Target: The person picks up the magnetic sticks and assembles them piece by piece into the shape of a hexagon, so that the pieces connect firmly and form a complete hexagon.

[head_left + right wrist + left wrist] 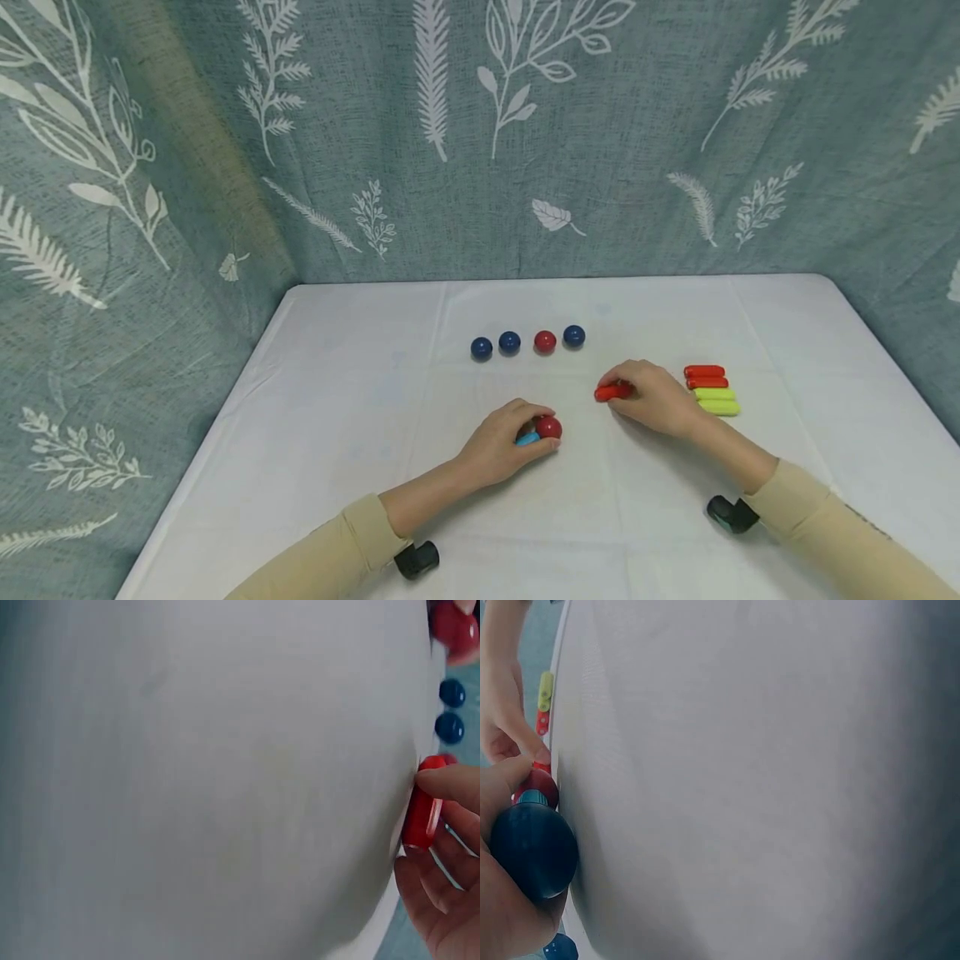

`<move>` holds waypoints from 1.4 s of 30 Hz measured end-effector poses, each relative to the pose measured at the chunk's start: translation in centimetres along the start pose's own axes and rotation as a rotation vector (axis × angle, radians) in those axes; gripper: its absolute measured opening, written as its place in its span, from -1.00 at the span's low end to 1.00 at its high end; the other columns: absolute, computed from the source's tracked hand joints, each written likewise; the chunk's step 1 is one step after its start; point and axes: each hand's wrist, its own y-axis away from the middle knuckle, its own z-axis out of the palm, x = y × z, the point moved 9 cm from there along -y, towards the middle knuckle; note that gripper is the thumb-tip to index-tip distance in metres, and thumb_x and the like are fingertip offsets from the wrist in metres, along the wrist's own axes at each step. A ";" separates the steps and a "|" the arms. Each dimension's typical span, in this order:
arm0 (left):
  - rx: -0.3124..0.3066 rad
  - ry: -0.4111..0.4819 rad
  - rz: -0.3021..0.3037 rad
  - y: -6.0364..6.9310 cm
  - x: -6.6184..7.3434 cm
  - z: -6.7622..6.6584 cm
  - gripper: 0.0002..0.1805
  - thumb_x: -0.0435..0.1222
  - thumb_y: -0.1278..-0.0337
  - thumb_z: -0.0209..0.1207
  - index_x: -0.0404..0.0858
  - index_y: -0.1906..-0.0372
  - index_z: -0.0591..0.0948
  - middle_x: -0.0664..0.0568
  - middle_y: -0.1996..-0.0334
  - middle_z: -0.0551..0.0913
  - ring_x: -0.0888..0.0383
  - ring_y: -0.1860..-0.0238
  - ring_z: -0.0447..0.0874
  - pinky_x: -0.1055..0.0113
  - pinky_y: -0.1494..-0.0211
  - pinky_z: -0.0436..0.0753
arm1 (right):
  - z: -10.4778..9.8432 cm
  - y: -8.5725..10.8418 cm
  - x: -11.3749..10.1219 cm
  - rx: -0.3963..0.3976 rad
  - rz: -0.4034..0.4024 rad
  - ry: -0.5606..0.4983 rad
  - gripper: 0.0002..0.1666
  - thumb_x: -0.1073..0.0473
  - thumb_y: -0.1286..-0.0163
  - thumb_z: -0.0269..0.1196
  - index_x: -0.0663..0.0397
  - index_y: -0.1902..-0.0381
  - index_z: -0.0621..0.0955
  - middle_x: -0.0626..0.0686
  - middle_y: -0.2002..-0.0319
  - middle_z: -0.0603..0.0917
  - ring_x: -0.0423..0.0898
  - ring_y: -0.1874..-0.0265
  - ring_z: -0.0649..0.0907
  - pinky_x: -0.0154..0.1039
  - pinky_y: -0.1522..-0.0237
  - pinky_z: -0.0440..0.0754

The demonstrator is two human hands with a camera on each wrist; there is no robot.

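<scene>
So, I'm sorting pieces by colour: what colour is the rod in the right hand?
The rod is red; the right wrist view shows it best.

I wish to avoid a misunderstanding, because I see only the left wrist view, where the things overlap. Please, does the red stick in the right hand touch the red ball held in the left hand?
Observer: No. In the head view, a strip of white table separates the red stick from the held red ball.

Operator: Thank you. How many loose balls are there?

Observer: Four. The head view shows three dark blue balls and one loose red ball in a row.
</scene>
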 end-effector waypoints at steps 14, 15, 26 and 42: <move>0.005 -0.017 0.022 0.0 0.1 -0.1 -0.58 -0.14 -0.21 0.30 -0.21 -0.12 0.60 0.07 0.18 0.59 0.20 0.23 0.48 0.39 0.13 0.51 | 2.7 0.3 -4.6 -0.099 -0.152 -0.073 -0.71 0.29 -0.24 0.37 0.03 0.06 0.67 -0.10 0.17 0.65 -0.14 0.18 0.56 -0.21 0.12 0.58; 0.006 -0.018 0.024 0.0 0.1 -0.1 -0.58 -0.14 -0.20 0.30 -0.21 -0.12 0.60 0.07 0.18 0.59 0.20 0.23 0.48 0.40 0.13 0.51 | 2.7 0.3 -4.8 -0.099 -0.156 -0.078 -0.71 0.29 -0.24 0.37 0.03 0.06 0.67 -0.11 0.18 0.65 -0.14 0.19 0.56 -0.22 0.12 0.59; 0.006 -0.040 0.029 0.2 0.1 -0.4 -0.59 -0.14 -0.19 0.31 -0.20 -0.10 0.61 0.08 0.19 0.60 0.22 0.25 0.48 0.42 0.17 0.49 | 3.3 0.3 -5.5 -0.132 -0.176 -0.103 -0.71 0.29 -0.25 0.36 0.01 0.05 0.66 -0.12 0.17 0.64 -0.16 0.19 0.54 -0.26 0.13 0.58; 0.060 -0.150 -0.002 -0.4 1.0 -0.8 -0.78 -0.11 -0.18 0.29 -0.17 0.22 0.70 0.12 0.34 0.61 0.27 0.37 0.47 0.46 0.34 0.45 | 3.6 0.2 -5.1 -0.128 -0.173 -0.222 -0.73 0.28 -0.23 0.39 0.04 0.10 0.66 -0.13 0.20 0.67 -0.19 0.22 0.64 -0.29 0.15 0.63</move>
